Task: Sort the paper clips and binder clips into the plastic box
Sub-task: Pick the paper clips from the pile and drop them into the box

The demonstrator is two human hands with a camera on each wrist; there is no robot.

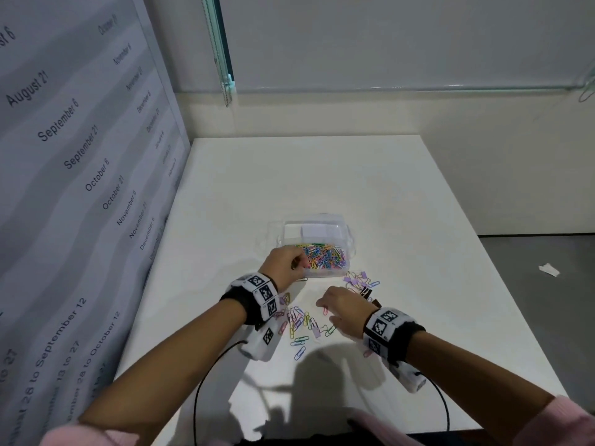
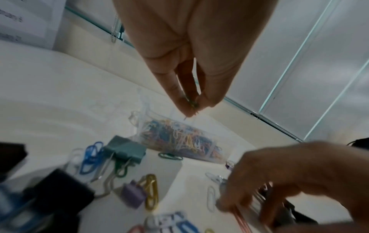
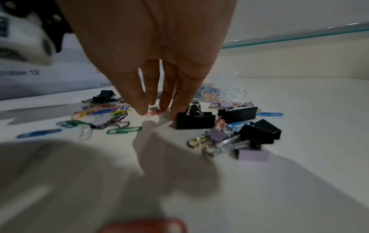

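Left hand [image 2: 185, 52] pinching paper clip [image 2: 192, 104] (blurred), above plastic box [image 2: 179, 141]

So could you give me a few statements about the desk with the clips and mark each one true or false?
1. The plastic box already holds many coloured paper clips. True.
2. The left hand pinches something small above the box. True.
3. The right hand grips a black binder clip. False: its fingertips reach toward a red paper clip on the table.
4. All binder clips are in the box. False: black and purple binder clips lie on the table.
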